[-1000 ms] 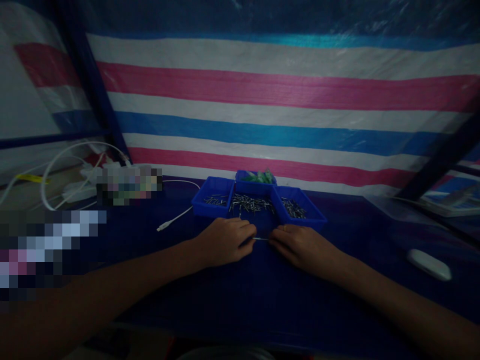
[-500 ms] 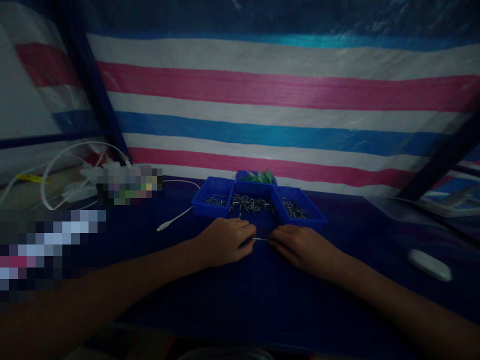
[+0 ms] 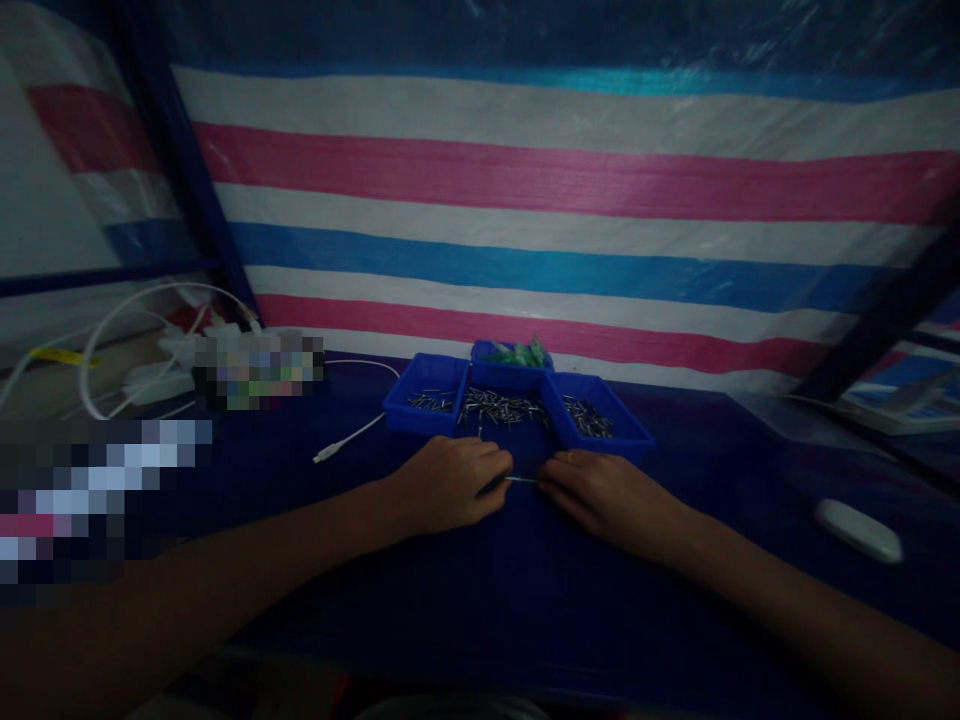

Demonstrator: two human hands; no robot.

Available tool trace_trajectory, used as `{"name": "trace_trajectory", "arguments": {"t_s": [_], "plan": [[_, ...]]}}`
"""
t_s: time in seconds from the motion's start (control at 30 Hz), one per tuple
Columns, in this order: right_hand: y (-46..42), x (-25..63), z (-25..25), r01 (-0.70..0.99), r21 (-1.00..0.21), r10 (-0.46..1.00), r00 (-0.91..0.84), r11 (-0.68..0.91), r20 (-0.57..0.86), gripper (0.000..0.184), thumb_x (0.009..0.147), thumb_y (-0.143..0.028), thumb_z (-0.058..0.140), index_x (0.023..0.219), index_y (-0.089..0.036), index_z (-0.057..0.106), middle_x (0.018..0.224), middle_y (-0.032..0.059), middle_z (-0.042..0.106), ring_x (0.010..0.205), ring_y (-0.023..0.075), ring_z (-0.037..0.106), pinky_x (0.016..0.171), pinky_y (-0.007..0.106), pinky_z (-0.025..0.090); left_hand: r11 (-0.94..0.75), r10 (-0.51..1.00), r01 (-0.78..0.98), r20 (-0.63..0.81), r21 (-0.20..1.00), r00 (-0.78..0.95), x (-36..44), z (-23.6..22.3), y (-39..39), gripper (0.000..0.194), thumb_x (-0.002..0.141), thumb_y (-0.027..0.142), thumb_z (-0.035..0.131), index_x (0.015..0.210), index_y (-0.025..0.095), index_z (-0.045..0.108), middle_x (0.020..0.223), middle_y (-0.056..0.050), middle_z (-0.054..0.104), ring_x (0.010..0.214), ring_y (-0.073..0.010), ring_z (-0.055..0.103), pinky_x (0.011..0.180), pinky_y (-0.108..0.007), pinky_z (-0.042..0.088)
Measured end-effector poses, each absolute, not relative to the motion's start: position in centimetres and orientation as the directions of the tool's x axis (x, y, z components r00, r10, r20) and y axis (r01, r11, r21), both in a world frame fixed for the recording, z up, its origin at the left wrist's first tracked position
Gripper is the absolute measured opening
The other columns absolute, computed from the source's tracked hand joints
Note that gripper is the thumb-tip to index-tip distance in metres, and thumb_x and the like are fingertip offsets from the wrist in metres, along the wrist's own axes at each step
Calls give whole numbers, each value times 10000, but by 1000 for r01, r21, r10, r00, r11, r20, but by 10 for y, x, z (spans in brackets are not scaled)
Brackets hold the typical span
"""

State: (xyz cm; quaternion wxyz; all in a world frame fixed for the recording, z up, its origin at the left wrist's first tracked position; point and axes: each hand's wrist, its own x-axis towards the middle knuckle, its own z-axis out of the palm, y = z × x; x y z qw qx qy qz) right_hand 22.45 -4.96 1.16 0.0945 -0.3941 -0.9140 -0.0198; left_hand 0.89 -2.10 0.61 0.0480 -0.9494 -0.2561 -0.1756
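Note:
Between my two hands a thin metal rod-like piece [image 3: 521,479] lies level, its ends hidden by fingertips. My left hand [image 3: 457,484] is closed in a pinch on its left end. With fingers pressed together, my right hand [image 3: 589,488] grips the right end. Just beyond them a pile of small thin metal pieces [image 3: 504,407] lies loose on the dark blue table [image 3: 517,600]. Similar pieces sit in the left blue bin [image 3: 427,385] and in the right blue bin [image 3: 600,410]. What kind of parts they are is too small and dark to tell.
A third blue bin [image 3: 512,372] at the back holds green plastic-looking items. To the left are a white cable [image 3: 352,438] and tangled cords beside a power strip [image 3: 157,382]. A white oval object [image 3: 859,530] lies at right. A striped sheet [image 3: 562,190] hangs behind.

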Motion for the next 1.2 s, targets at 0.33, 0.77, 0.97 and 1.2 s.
{"name": "trace_trajectory", "arguments": {"t_s": [0.33,0.77,0.97,1.2], "plan": [[-49,225,10,720,-35,712,-676,693,190,150,879,-183,410,855,-150,554,758,42,571,657,132,527,574,249,335,-862,476,506,347,4,808,9,7,-22,96,842,224,446,811,167,518,749,9,566,692,-119,542,595,-229,398],[-49,224,12,726,-24,717,-672,687,186,149,879,-185,411,831,-145,546,744,41,561,643,133,516,571,250,335,-866,473,501,354,14,807,9,6,-21,99,841,224,443,799,167,513,735,7,564,678,-118,534,587,-229,389],[-50,224,12,730,-20,721,-670,683,176,140,883,-186,413,848,-152,544,756,39,566,651,134,524,574,247,341,-866,474,499,360,27,804,9,7,-21,96,845,224,443,803,167,509,747,3,568,690,-122,542,591,-229,392],[-49,224,11,724,-33,714,-671,689,200,142,878,-180,414,822,-153,542,722,30,563,623,121,513,563,237,330,-862,481,506,368,32,796,8,8,-21,99,863,212,427,841,163,510,780,-2,576,725,-127,551,621,-232,403]]}}
